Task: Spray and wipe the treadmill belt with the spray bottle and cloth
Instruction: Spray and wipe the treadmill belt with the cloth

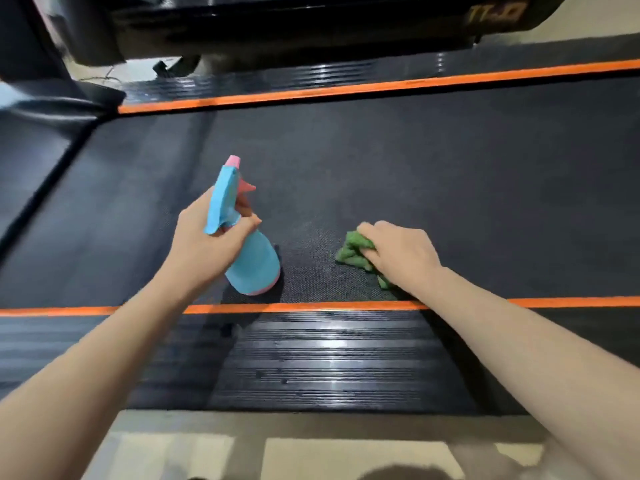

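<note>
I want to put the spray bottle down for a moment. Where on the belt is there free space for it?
The treadmill belt lies bare beyond both hands up to the far orange stripe, and to the right of the green cloth. It is crowded only near the front stripe, where the left hand holds the spray bottle and the right hand grips the cloth.

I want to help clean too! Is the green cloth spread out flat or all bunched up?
Bunched up. The green cloth shows as a crumpled wad with folds, gripped under the right hand on the treadmill belt.
</note>
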A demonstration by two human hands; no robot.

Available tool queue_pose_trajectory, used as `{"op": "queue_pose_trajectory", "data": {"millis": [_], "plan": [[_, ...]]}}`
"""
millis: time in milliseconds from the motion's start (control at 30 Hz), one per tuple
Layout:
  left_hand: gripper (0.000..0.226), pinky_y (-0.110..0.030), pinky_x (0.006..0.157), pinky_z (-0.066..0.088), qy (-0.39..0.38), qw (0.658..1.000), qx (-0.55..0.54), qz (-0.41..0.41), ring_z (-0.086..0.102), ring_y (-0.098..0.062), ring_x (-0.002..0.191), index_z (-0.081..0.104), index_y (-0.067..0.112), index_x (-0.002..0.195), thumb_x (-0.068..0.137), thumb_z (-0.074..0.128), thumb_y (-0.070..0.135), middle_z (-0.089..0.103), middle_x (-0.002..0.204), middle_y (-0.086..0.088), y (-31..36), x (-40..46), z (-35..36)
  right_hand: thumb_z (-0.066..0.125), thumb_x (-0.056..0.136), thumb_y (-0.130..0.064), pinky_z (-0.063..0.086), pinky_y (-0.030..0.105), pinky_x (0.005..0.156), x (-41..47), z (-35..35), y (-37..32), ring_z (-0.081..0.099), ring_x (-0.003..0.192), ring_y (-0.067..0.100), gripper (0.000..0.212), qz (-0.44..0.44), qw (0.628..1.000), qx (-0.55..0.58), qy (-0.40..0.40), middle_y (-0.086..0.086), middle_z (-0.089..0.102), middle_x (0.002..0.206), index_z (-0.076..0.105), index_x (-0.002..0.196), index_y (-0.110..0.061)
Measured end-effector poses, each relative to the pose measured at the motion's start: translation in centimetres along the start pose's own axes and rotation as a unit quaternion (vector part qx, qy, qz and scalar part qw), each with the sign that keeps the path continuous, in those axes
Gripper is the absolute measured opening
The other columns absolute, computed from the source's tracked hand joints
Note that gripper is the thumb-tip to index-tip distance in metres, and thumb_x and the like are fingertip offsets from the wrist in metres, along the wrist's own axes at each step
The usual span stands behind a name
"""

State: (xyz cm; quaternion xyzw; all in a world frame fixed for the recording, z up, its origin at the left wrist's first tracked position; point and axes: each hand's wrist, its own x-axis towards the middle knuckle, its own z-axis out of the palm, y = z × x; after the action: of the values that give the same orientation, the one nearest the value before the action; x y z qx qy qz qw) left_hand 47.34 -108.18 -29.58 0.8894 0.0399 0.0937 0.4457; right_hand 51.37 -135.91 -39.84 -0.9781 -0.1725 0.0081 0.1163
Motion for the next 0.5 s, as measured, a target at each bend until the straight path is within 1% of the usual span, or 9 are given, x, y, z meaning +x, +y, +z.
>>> {"op": "queue_pose_trajectory", "data": {"millis": [67,100,167,200,267,333,367,433,500], "plan": [[0.022,-0.028,0.080,0.048,0.015,1.000,0.008,-0.025,0.062,-0.009,0.088,0.069,0.024,0.108,0.088,0.070,0.014,0.070,0.095,0.010,1.5,0.5,0.7,0.043,0.101,-0.043,0.037,0.035,0.065,-1.1,-0.4,1.2,0.058,0.085,0.025,0.020,0.136,0.983,0.108,0.060,-0.005,0.057,0.095,0.050,0.112,-0.028],[0.021,-0.029,0.078,0.048,0.029,0.998,0.001,-0.048,0.062,-0.011,0.087,0.067,0.024,0.106,0.087,0.067,0.017,0.070,0.096,0.008,2.1,0.7,1.0,0.044,0.100,-0.042,0.038,0.036,0.068,-1.8,-0.5,1.5,0.054,0.085,0.023,0.019,0.175,0.967,0.167,0.077,-0.006,0.059,0.095,0.050,0.112,-0.029],[0.026,-0.033,0.078,0.049,0.053,0.996,-0.020,-0.073,0.063,-0.013,0.081,0.065,0.023,0.110,0.084,0.061,0.017,0.071,0.091,0.008,3.1,0.8,1.5,0.047,0.099,-0.043,0.043,0.038,0.072,-2.5,-1.0,2.3,0.055,0.085,0.022,0.016,0.193,0.936,0.279,0.097,-0.006,0.063,0.092,0.052,0.108,-0.030],[0.031,-0.034,0.078,0.052,0.056,0.994,-0.035,-0.082,0.064,-0.012,0.077,0.063,0.021,0.115,0.085,0.059,0.014,0.071,0.088,0.013,3.5,0.7,1.7,0.048,0.099,-0.043,0.044,0.038,0.073,-2.6,-1.6,2.6,0.057,0.086,0.021,0.016,0.190,0.919,0.329,0.106,-0.006,0.064,0.092,0.053,0.105,-0.030],[0.037,-0.037,0.081,0.059,0.044,0.993,-0.066,-0.089,0.068,-0.013,0.070,0.056,0.022,0.119,0.084,0.056,0.010,0.075,0.096,0.018,4.1,0.5,2.3,0.049,0.100,-0.042,0.042,0.030,0.069,-2.9,-2.5,3.0,0.058,0.089,0.019,0.018,0.191,0.890,0.392,0.130,-0.007,0.065,0.093,0.056,0.105,-0.026],[0.035,-0.038,0.080,0.059,0.028,0.994,-0.066,-0.082,0.068,-0.014,0.064,0.057,0.034,0.107,0.081,0.055,0.010,0.077,0.114,0.004,4.3,0.2,2.6,0.049,0.101,-0.040,0.038,0.020,0.065,-3.0,-3.7,3.3,0.057,0.091,0.016,0.023,0.212,0.862,0.431,0.161,-0.009,0.063,0.093,0.058,0.107,-0.020],[0.040,-0.035,0.076,0.058,0.020,0.995,-0.063,-0.078,0.067,-0.012,0.062,0.060,0.040,0.104,0.082,0.055,0.007,0.076,0.115,0.000,4.4,0.0,2.7,0.049,0.101,-0.040,0.039,0.020,0.067,-2.8,-4.1,3.7,0.056,0.090,0.016,0.026,0.230,0.844,0.450,0.180,-0.009,0.060,0.092,0.059,0.109,-0.017],[0.056,-0.022,0.066,0.056,-0.012,0.996,-0.062,-0.061,0.064,-0.005,0.062,0.070,0.044,0.108,0.083,0.054,-0.003,0.077,0.110,-0.002,4.4,0.2,2.9,0.051,0.096,-0.043,0.047,0.028,0.081,-2.3,-5.4,4.4,0.058,0.094,0.017,0.034,0.286,0.782,0.503,0.232,-0.008,0.059,0.095,0.060,0.111,-0.013],[0.049,-0.010,0.061,0.050,-0.054,0.996,-0.043,-0.049,0.063,0.002,0.068,0.077,0.030,0.108,0.080,0.055,-0.003,0.078,0.112,-0.002,4.3,0.4,3.0,0.055,0.088,-0.050,0.053,0.044,0.096,-1.8,-6.6,4.8,0.065,0.105,0.021,0.038,0.345,0.687,0.582,0.265,-0.004,0.066,0.107,0.063,0.109,-0.020]]}}
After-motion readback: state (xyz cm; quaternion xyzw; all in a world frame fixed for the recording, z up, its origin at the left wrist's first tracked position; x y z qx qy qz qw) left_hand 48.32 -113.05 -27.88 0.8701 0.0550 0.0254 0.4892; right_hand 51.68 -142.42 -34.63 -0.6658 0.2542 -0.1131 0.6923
